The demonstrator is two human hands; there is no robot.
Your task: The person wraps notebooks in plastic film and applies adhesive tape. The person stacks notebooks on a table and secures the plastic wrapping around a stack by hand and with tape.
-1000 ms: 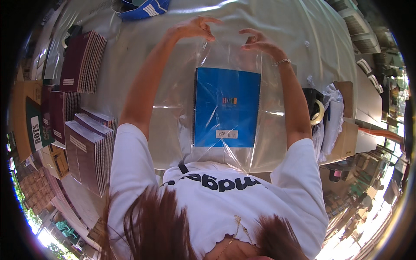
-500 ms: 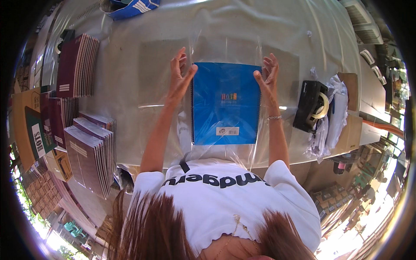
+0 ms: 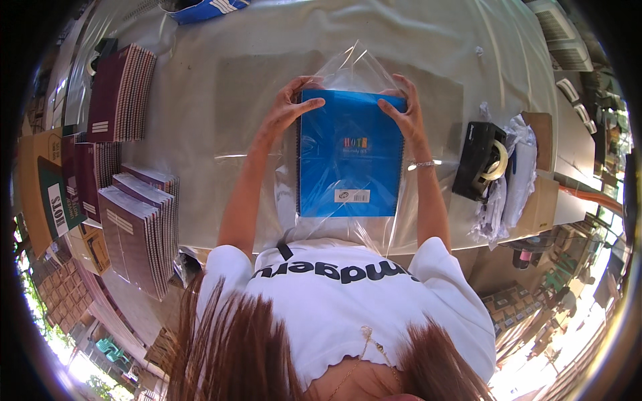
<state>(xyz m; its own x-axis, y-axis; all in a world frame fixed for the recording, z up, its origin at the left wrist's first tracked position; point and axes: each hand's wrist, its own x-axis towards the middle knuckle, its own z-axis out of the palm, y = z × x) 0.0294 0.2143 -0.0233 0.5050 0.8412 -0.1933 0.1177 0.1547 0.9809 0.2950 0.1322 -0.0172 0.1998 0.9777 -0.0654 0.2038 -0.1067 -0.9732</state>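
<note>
A blue spiral notebook (image 3: 349, 177) with a small logo and a white barcode label lies before me. Clear plastic film (image 3: 356, 60) wraps it and rises to a peak beyond its far edge. My left hand (image 3: 291, 105) grips the notebook's far left corner, thumb on the cover and fingers curled behind the edge. At the far right corner, my right hand (image 3: 406, 115) holds it the same way. Some fingertips are hidden behind the film and notebook.
Maroon spiral notebooks (image 3: 127, 93) stand in stacks at the left, beside a cardboard box (image 3: 40, 200). To the right are a black tape dispenser (image 3: 476, 160) and crumpled plastic (image 3: 518, 174). A blue item with white stripes (image 3: 204, 10) rests at the far edge.
Both hands have moved inward from beside the notebook onto its far corners and closed there. The film beyond the far edge has gathered into a peak.
</note>
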